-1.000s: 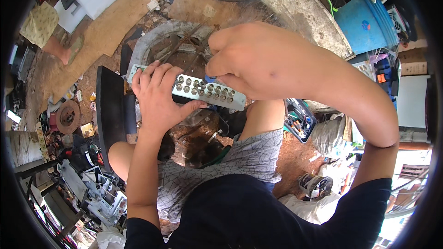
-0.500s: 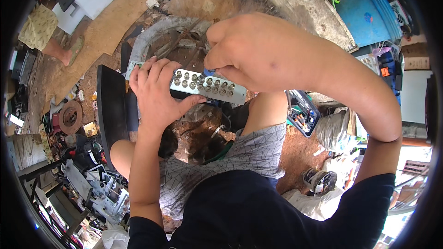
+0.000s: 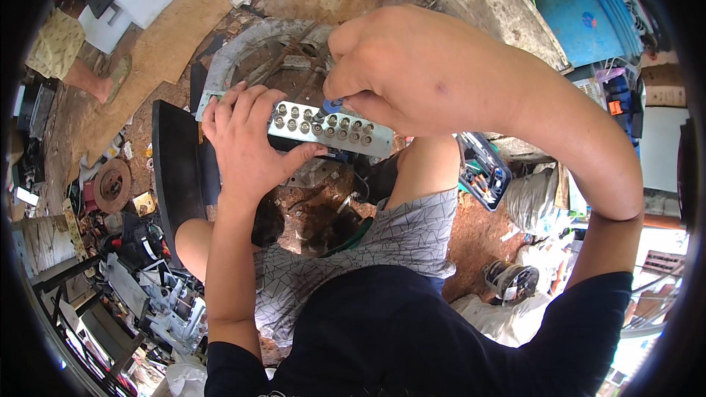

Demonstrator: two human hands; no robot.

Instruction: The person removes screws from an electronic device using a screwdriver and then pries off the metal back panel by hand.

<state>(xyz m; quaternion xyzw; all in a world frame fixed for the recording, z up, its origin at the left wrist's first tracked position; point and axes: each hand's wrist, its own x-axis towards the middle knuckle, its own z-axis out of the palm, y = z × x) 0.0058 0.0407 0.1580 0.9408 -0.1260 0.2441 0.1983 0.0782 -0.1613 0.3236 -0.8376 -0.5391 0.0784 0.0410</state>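
Note:
A long silvery metal panel (image 3: 383, 134) lies across the space above my knees, with two rows of round coaxial connectors (image 3: 343, 134) on its face. My left hand (image 3: 246, 129) is wrapped over the panel's left part, thumb along the near edge and fingers over the far edge. From the far right, my right hand (image 3: 412, 77) grips a blue-handled driver (image 3: 332, 107). The driver's dark shaft points down among the connectors near the panel's middle. Whether its tip sits on a connector or beside one, I cannot tell.
Beyond the panel lies a round grey ring-shaped frame (image 3: 246, 37). A dark curved panel (image 3: 176, 176) stands by my left knee. An open tool case (image 3: 485, 173) is right of my right knee, with a blue bin (image 3: 588, 22) farther off. Another person's foot (image 3: 118, 79) shows at far left.
The driver's blue handle now shows tilted more to the right above the panel. My right hand has shifted slightly up. Both hands keep their holds.

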